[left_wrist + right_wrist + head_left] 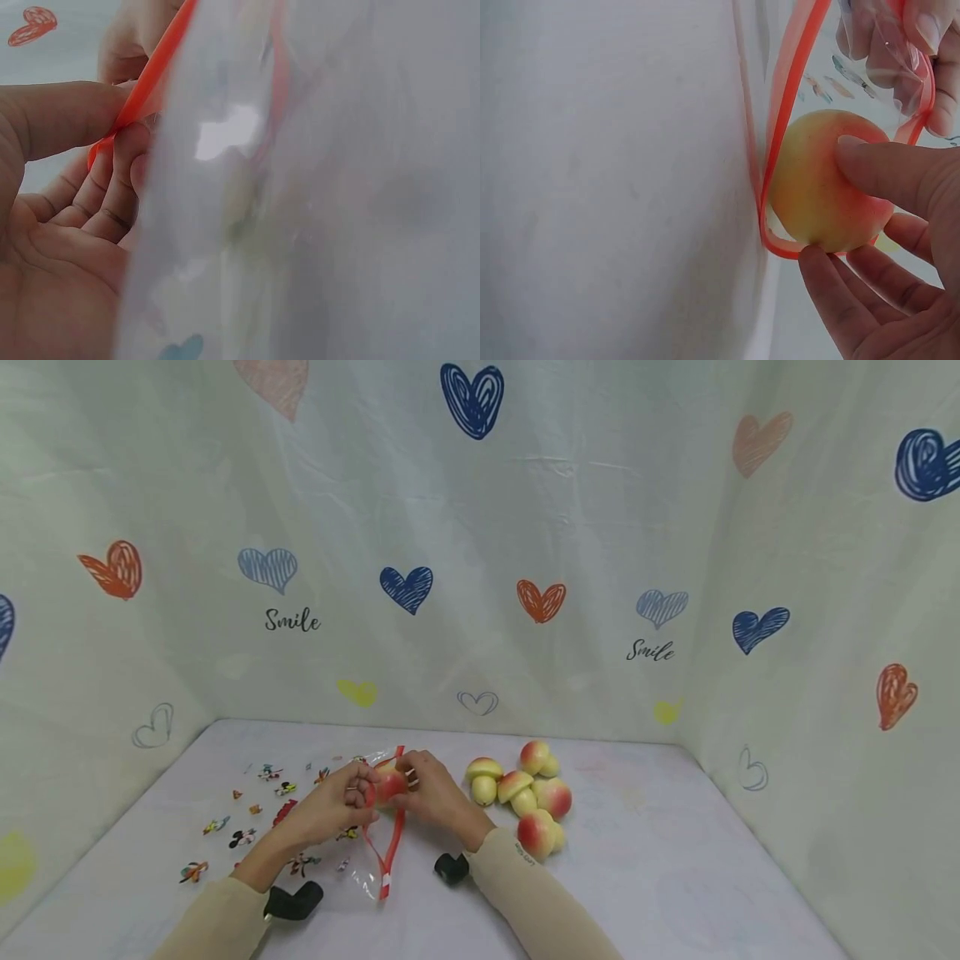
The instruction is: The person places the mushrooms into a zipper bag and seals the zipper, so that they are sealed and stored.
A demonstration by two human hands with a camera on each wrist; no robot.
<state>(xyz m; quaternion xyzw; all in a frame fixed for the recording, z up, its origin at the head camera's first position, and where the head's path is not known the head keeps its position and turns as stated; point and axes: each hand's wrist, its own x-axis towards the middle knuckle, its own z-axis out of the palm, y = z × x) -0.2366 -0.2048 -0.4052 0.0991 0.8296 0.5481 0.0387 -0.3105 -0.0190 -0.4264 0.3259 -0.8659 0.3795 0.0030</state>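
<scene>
My left hand (pixel 326 807) pinches the red zip edge of a clear plastic bag (pixel 362 878), thumb on one side and fingers on the other. The bag's mouth is spread into a loop, and its film fills much of the left wrist view. Between thumb and fingertips, my right hand (pixel 437 795) grips a toy mushroom (pixel 817 184) with a round yellow-and-red cap. The cap sits within the red loop (pixel 780 97) at the bag's opening; its stem is mostly hidden.
Several similar toy mushrooms (pixel 516 785) lie in a cluster right of my right hand. Small colourful cartoon figures (pixel 242 838) are scattered over the white table (pixel 675 860) on the left. A white curtain (pixel 480 510) printed with hearts stands behind.
</scene>
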